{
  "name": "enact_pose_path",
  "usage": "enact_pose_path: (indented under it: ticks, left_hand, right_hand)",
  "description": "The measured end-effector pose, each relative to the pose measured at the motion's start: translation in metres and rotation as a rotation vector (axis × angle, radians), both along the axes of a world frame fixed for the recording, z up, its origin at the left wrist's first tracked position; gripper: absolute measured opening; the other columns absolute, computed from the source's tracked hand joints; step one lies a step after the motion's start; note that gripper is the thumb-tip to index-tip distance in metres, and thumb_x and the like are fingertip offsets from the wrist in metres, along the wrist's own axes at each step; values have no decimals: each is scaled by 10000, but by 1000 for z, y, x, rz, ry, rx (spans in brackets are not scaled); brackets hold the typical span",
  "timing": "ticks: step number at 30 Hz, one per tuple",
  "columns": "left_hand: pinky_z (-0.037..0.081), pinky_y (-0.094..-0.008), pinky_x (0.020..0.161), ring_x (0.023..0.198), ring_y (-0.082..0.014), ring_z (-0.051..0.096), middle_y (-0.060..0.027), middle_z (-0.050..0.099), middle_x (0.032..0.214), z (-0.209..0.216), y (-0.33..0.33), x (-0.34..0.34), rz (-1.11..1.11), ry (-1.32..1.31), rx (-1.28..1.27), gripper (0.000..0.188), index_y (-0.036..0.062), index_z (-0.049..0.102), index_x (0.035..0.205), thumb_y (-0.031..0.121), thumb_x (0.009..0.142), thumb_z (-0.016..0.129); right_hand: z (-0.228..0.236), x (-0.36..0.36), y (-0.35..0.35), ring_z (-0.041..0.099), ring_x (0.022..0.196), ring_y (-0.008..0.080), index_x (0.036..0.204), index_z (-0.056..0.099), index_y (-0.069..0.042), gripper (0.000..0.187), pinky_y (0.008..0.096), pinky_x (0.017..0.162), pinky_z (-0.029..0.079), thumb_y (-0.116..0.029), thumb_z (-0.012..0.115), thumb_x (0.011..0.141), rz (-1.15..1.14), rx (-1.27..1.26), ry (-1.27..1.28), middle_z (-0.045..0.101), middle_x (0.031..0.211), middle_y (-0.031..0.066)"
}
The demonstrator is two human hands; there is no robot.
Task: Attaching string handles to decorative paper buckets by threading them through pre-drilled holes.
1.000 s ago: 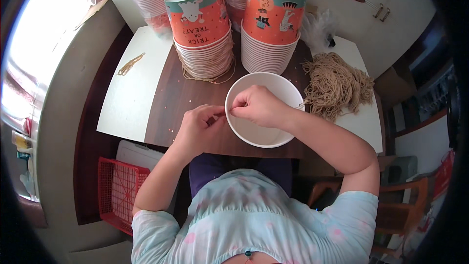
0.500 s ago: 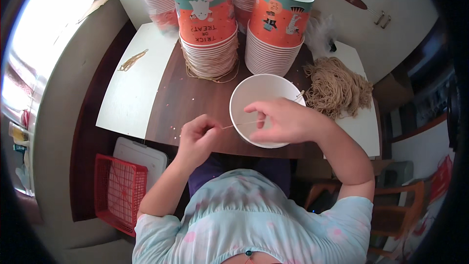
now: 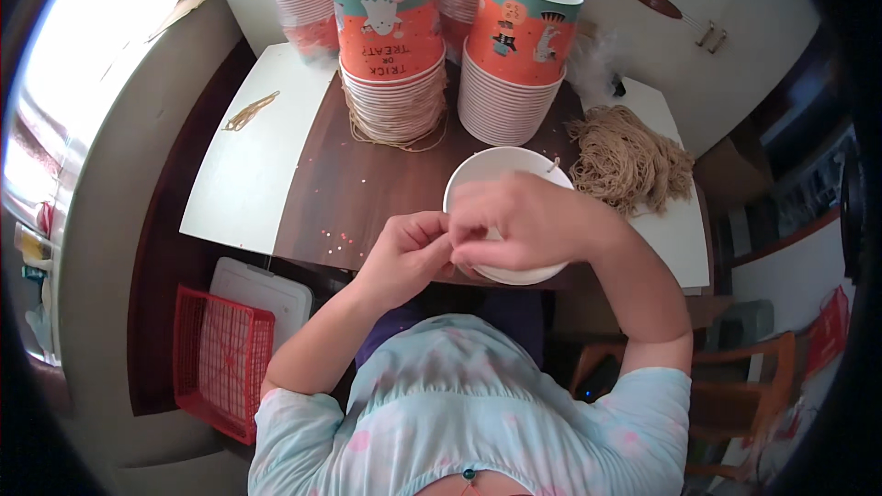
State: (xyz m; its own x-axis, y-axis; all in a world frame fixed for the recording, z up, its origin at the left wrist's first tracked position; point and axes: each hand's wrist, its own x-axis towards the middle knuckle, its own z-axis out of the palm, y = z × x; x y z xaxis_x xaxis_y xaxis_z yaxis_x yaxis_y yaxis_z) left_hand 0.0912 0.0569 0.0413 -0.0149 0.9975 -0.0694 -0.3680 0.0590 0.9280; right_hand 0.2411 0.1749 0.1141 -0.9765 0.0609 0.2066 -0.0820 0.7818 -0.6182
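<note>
A white paper bucket (image 3: pixel 480 168) stands with its mouth up at the table's near edge, partly covered by my hands. At the bucket's near-left rim, my left hand (image 3: pixel 401 255) is closed, thumb and fingers pinched on a thin tan cord that they mostly hide. My right hand (image 3: pixel 542 220) reaches over the bucket's mouth, its curled fingers meeting the left fingertips; motion blurs it slightly, and it is closed on the cord too. A short knotted cord end (image 3: pixel 554 164) shows at the far-right rim.
A heap of tan cords (image 3: pixel 629 158) lies to the right. Two stacks of upside-down printed buckets stand behind, the left stack (image 3: pixel 390 41) wound with cords and the right stack (image 3: pixel 519 50) bare-sided. Several cords (image 3: pixel 251 112) lie at left. A red basket (image 3: pixel 223 363) is below left.
My hands have come together at the bucket's rim, the left moving right; the cord stretched between them before is now hidden. The bucket has shifted slightly right and toward me.
</note>
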Motion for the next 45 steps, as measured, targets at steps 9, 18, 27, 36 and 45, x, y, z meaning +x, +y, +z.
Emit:
enact_pose_path:
  ticks: [9,18,27,36,45]
  left_hand:
    - [444,-195,608,672,-72,572,-53,657,783,-2,-16,-5,-56,165,53,136,-9,650,920,125,911,635]
    - [462,-217,566,650,-75,580,-49,665,793,-6,-18,1,46,0,95,100,-20,651,912,77,890,650]
    - [421,-318,644,691,-179,594,-50,669,820,-17,-51,8,593,1296,759,261,48,655,900,-42,662,708]
    - [542,-245,756,837,-141,666,-105,682,907,-45,-35,34,453,290,363,112,-68,604,999,-71,891,574]
    - [567,-295,769,833,-161,667,-131,682,919,-57,-25,35,457,1,174,88,-69,604,973,-21,900,587]
  right_hand:
    - [-22,6,-21,578,750,269,792,614,-41,160,377,681,452,-115,735,717,-561,368,480,590,770,68]
    - [-54,27,-66,594,747,273,788,582,-77,105,400,699,409,-84,684,763,-515,14,222,597,809,66]
    - [-60,20,-122,607,643,259,885,581,-40,158,350,543,505,-5,673,761,-670,210,286,572,792,81]
    - [-76,16,-100,608,663,265,880,585,-37,126,358,562,502,-24,664,782,-803,381,306,555,849,91]
    - [-121,3,-72,573,650,247,829,583,-70,132,374,577,483,-27,637,717,-852,453,468,502,767,68]
